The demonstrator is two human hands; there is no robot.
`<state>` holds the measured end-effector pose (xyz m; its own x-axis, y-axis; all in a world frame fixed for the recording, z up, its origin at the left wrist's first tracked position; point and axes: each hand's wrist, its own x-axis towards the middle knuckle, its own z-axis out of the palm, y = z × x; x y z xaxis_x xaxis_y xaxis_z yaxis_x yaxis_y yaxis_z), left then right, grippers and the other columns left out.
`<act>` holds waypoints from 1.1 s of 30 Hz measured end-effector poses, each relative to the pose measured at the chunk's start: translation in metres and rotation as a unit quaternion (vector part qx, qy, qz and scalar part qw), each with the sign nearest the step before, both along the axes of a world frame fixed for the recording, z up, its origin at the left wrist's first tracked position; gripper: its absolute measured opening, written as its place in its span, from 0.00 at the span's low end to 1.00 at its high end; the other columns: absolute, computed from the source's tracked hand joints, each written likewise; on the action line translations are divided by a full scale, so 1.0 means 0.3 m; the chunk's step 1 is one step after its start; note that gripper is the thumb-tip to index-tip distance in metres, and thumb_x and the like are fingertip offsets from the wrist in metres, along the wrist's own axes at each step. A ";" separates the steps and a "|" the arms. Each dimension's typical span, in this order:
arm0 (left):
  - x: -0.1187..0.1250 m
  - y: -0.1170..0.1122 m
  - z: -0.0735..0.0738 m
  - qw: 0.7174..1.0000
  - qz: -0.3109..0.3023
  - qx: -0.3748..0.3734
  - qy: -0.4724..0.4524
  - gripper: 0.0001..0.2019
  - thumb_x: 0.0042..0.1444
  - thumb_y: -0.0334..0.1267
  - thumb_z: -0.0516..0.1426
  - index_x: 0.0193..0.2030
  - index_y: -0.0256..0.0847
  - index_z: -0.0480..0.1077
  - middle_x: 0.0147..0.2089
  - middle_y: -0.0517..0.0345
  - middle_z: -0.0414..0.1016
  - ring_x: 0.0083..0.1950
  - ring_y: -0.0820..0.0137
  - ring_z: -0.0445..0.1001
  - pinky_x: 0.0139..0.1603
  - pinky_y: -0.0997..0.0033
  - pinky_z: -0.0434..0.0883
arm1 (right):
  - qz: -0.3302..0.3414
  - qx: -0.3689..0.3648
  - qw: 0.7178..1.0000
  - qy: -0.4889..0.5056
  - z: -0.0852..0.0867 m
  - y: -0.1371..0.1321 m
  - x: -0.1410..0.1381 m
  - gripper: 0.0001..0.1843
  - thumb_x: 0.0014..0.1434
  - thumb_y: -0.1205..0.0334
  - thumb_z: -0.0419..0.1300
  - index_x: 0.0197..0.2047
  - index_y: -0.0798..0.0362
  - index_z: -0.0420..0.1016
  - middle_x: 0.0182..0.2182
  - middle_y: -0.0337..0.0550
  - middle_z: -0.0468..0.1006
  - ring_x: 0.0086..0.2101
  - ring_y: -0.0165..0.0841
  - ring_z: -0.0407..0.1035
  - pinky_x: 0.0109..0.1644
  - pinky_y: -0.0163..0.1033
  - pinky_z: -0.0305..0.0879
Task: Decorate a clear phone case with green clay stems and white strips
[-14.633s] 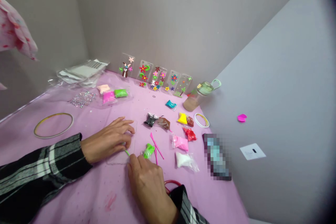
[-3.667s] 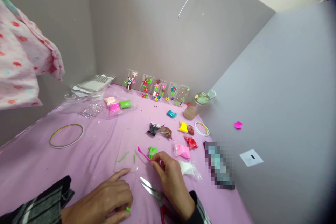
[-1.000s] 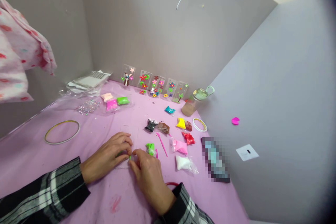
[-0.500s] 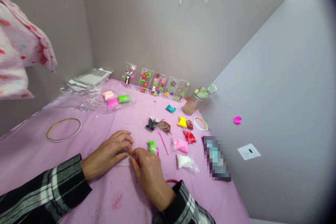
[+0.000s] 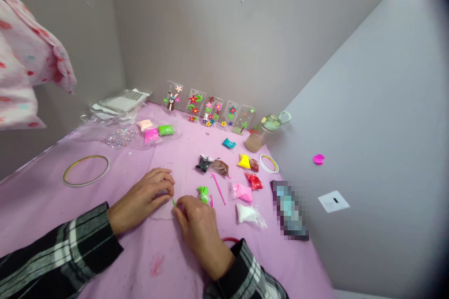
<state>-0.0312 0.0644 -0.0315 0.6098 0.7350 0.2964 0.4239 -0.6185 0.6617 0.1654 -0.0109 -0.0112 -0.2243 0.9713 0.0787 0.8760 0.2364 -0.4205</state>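
Observation:
A clear flat phone case [image 5: 162, 214] lies on the pink cloth under my fingers. My left hand [image 5: 143, 200] rests on its left side, fingers loosely bent and a little apart, with nothing held. From the right, my right hand [image 5: 197, 222] bends down with thumb and forefinger pinched on a thin bit of green clay [image 5: 174, 202] against the case. Just beyond that hand sit an opened packet of green clay [image 5: 203, 194] and a pink modelling tool [image 5: 219, 189]. The far part of the case is faint against the cloth.
Decorated clear cases [image 5: 213, 111] lean along the back wall. Clay packets [image 5: 242, 191] lie to the right, near a phone [image 5: 289, 210], tape roll [image 5: 269, 164] and bottle [image 5: 261, 135]. At left are a hoop-like ring [image 5: 65, 180], rhinestones [image 5: 121, 138] and plastic-wrapped stacks [image 5: 122, 103].
My left hand has drawn slightly up and left, away from the right fingertips, so the green clay between them shows more. The right hand stays almost in place.

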 end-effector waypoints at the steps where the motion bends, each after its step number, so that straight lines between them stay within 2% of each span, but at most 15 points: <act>1: 0.002 0.001 -0.004 1.000 0.001 0.002 0.000 0.08 0.68 0.36 0.55 0.38 0.47 0.75 0.50 0.56 0.77 0.65 0.58 0.67 0.70 0.54 0.64 | 0.001 0.002 1.000 -0.004 -0.002 0.001 -0.001 0.03 0.66 0.68 0.66 0.40 0.51 0.76 0.37 0.40 0.84 0.36 0.35 0.77 0.35 0.37 0.55; 13: 0.014 0.003 -0.017 1.000 -0.005 0.004 0.007 0.08 0.68 0.36 0.55 0.38 0.47 0.75 0.49 0.57 0.76 0.65 0.58 0.65 0.69 0.55 0.63 | 0.019 0.065 0.997 -0.036 -0.036 -0.003 0.005 0.07 0.67 0.71 0.61 0.39 0.51 0.75 0.33 0.38 0.82 0.32 0.32 0.74 0.31 0.37 0.50; 20: 0.028 0.003 -0.020 1.000 -0.010 0.006 0.012 0.08 0.68 0.35 0.56 0.37 0.47 0.74 0.50 0.58 0.77 0.64 0.58 0.66 0.71 0.54 0.61 | 0.024 0.064 0.997 -0.034 -0.034 -0.001 0.001 0.07 0.67 0.72 0.60 0.39 0.51 0.74 0.33 0.39 0.82 0.32 0.33 0.75 0.31 0.37 0.50; 24: 0.028 0.003 -0.023 1.000 -0.010 0.006 0.010 0.08 0.68 0.34 0.56 0.38 0.47 0.74 0.50 0.57 0.77 0.65 0.58 0.66 0.71 0.54 0.62 | 0.019 0.064 0.998 -0.016 -0.033 -0.006 0.000 0.03 0.67 0.68 0.62 0.43 0.50 0.73 0.35 0.39 0.83 0.35 0.36 0.77 0.33 0.37 0.55; 27: 0.027 0.004 -0.024 1.000 -0.012 0.006 0.010 0.08 0.67 0.33 0.56 0.38 0.47 0.75 0.50 0.57 0.77 0.65 0.58 0.66 0.71 0.54 0.62 | 0.012 0.056 0.998 -0.006 -0.032 -0.009 -0.002 0.05 0.66 0.65 0.65 0.44 0.50 0.73 0.36 0.39 0.83 0.36 0.37 0.77 0.35 0.38 0.57; 31: 0.028 0.003 -0.024 1.000 -0.012 0.009 0.008 0.07 0.67 0.34 0.56 0.38 0.47 0.74 0.50 0.57 0.77 0.65 0.58 0.66 0.71 0.54 0.61 | 0.009 0.047 0.999 -0.016 -0.029 -0.006 -0.006 0.06 0.66 0.63 0.67 0.44 0.51 0.74 0.35 0.40 0.83 0.37 0.38 0.78 0.35 0.38 0.57; 33: 0.030 0.003 -0.024 1.000 -0.011 0.011 0.007 0.07 0.67 0.34 0.56 0.37 0.47 0.74 0.50 0.57 0.77 0.65 0.58 0.66 0.71 0.53 0.62 | 0.016 0.043 0.999 -0.026 -0.026 -0.002 -0.009 0.04 0.66 0.65 0.66 0.44 0.51 0.75 0.36 0.40 0.83 0.36 0.37 0.77 0.34 0.38 0.55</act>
<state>-0.0223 0.0653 -0.0385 0.6298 0.7150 0.3034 0.4196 -0.6419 0.6417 0.1628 -0.0116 -0.0190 -0.2617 0.9536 0.1490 0.8873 0.2985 -0.3516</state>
